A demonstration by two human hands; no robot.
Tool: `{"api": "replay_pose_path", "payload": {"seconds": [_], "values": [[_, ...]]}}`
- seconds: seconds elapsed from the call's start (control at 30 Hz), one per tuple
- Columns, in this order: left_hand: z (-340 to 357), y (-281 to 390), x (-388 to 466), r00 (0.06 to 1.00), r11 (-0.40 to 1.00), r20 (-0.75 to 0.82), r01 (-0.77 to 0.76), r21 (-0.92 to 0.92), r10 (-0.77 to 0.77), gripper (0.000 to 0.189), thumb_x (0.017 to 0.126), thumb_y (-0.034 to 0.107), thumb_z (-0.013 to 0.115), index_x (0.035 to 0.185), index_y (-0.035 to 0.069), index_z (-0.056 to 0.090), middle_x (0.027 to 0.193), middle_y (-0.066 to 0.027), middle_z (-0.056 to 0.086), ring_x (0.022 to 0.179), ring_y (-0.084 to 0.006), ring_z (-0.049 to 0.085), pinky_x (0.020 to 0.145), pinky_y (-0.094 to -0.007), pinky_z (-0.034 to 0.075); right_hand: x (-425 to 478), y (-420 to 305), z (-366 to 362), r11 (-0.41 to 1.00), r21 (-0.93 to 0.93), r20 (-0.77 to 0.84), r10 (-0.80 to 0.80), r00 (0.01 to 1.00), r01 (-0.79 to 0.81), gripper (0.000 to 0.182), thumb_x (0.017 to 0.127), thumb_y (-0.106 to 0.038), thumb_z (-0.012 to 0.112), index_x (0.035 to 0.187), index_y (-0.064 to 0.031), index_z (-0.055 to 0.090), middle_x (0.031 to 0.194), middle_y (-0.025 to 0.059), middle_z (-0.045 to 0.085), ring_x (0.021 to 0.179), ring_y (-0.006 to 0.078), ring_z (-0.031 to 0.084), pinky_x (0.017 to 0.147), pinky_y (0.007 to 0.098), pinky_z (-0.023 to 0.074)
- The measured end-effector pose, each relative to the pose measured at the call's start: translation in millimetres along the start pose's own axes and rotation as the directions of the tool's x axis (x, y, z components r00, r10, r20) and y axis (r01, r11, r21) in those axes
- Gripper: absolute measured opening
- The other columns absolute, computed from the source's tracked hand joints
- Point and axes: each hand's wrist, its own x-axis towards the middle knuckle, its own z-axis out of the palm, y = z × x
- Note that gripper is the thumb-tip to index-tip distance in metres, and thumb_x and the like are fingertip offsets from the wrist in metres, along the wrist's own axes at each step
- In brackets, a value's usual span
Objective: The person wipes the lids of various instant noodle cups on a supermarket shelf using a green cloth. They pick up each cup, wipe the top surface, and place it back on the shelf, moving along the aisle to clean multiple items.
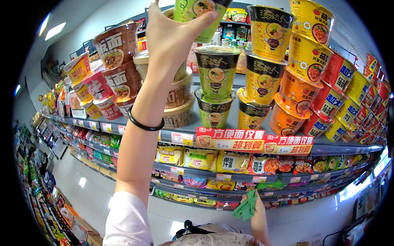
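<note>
My left hand [172, 37] is raised at the top middle, gripping a green instant-noodle cup [201, 15] with a dark upper band; the cup is partly cut off by the view's edge. A black bracelet [144, 123] circles that forearm. Beneath the held cup, a stack of matching green noodle cups [217, 73] stands on the shelf. Beside it on the right is a stack of yellow and black noodle cups [264, 80]. Low at the right, my right hand [258, 203] holds a crumpled green cloth [247, 205] in front of the lower shelves.
Brown noodle bowls [118, 61] and beige noodle tubs [180, 92] stand left of the green stack. Orange cups [287, 113] and red tubs [326, 98] stand to the right. Red promotional signs [231, 140] line the shelf edge, above bagged noodles [234, 161]. Boxes [83, 221] lie at lower left.
</note>
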Motion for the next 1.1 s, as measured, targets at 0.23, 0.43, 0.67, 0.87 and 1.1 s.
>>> {"api": "replay_pose_path", "payload": {"seconds": [0.23, 0.43, 0.67, 0.87, 1.1], "values": [[-65, 7, -40, 0.975, 0.975, -0.185, -0.150, -0.165, 0.119, 0.073, 0.079, 0.017, 0.083, 0.133, -0.012, 0.043, 0.116, -0.0199, 0.063, 0.103, -0.0257, 0.067, 0.089, -0.0332, 0.054, 17, 18, 4, 0.995, 0.043, -0.047, 0.086, 0.995, -0.084, 0.038, 0.099, -0.041, 0.059, 0.089, -0.0040, 0.062, 0.079, 0.0145, 0.061, 0.073, 0.0256, 0.060, 0.070, 0.0367, 0.0533], [-135, -10, -121, 0.957, 0.951, -0.027, 0.282, -0.126, -0.288, 0.053, 0.081, 0.009, 0.078, 0.127, 0.000, 0.053, 0.116, -0.0100, 0.062, 0.105, -0.0190, 0.061, 0.094, -0.0338, 0.049, 58, 33, 40, 0.996, 0.012, -0.131, 0.093, 0.987, -0.092, 0.036, 0.101, -0.037, 0.056, 0.097, -0.0014, 0.060, 0.084, 0.0128, 0.060, 0.073, 0.0243, 0.059, 0.069, 0.0363, 0.0534], [-114, 5, -173, 0.814, 0.720, 0.038, 0.534, -0.444, -0.580, 0.068, 0.070, -0.002, 0.082, 0.130, -0.005, 0.051, 0.120, -0.0159, 0.064, 0.107, -0.0210, 0.065, 0.094, -0.0357, 0.054, -7, 26, 210, 0.931, -0.352, 0.330, 0.225, 0.917, -0.102, 0.041, 0.099, -0.039, 0.056, 0.115, -0.0020, 0.060, 0.098, 0.0110, 0.065, 0.080, 0.0187, 0.063, 0.066, 0.0304, 0.0529], [-97, -14, -283, 0.734, 0.727, 0.241, 0.674, -0.136, -0.635, 0.059, 0.066, 0.013, 0.089, 0.118, 0.001, 0.064, 0.115, -0.0088, 0.070, 0.103, -0.0168, 0.067, 0.091, -0.0313, 0.053, -53, 80, 237, 0.463, -0.886, 0.092, 0.141, 0.986, 0.017, 0.046, 0.095, -0.045, 0.059, 0.118, -0.0047, 0.064, 0.101, 0.0088, 0.070, 0.083, 0.0146, 0.068, 0.065, 0.0270, 0.0533], [-80, -8, -285, 0.799, 0.872, 0.384, 0.489, 0.032, -0.462, 0.061, 0.075, 0.011, 0.080, 0.131, 0.001, 0.058, 0.126, -0.0121, 0.065, 0.115, -0.0246, 0.062, 0.100, -0.0352, 0.046, -51, 32, 247, 0.732, -0.630, 0.003, 0.338, 0.941, -0.261, 0.044, 0.095, -0.035, 0.059, 0.119, 0.0012, 0.064, 0.110, 0.0137, 0.070, 0.097, 0.0222, 0.069, 0.089, 0.0348, 0.0535]]}}
